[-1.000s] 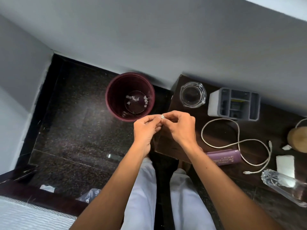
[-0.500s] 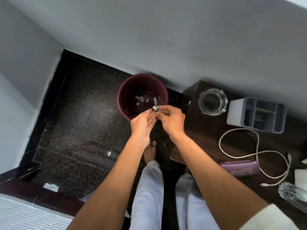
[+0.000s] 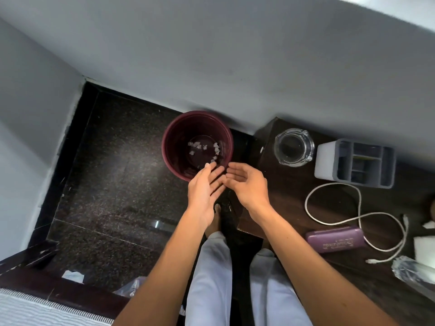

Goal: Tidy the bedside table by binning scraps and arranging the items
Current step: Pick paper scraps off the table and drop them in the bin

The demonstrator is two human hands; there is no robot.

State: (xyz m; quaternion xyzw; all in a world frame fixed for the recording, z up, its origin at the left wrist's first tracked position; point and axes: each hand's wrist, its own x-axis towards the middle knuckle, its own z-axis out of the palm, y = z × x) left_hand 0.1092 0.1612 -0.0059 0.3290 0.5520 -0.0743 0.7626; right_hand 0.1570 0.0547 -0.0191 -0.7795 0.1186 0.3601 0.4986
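A maroon bin (image 3: 173,147) stands on the dark floor by the wall, with several white paper scraps (image 3: 204,147) lying on its bottom. My left hand (image 3: 205,186) and my right hand (image 3: 247,183) hover side by side at the bin's near rim, fingers spread, palms facing each other, nothing in either. The dark wooden bedside table (image 3: 282,198) is at the right. On it are a glass ashtray (image 3: 294,147), a grey organiser (image 3: 355,160), a white cable (image 3: 357,212) and a purple case (image 3: 335,238).
White paper (image 3: 424,247) and a clear plastic item (image 3: 414,271) lie at the table's right edge. On the floor at lower left lie a white scrap (image 3: 73,276) and a crumpled clear wrapper (image 3: 131,287), next to a bed edge (image 3: 47,309). My legs stand between bin and table.
Both hands moved from the table's edge to over the bin. The small white scraps pinched between the fingers were let go, and the hands have opened.
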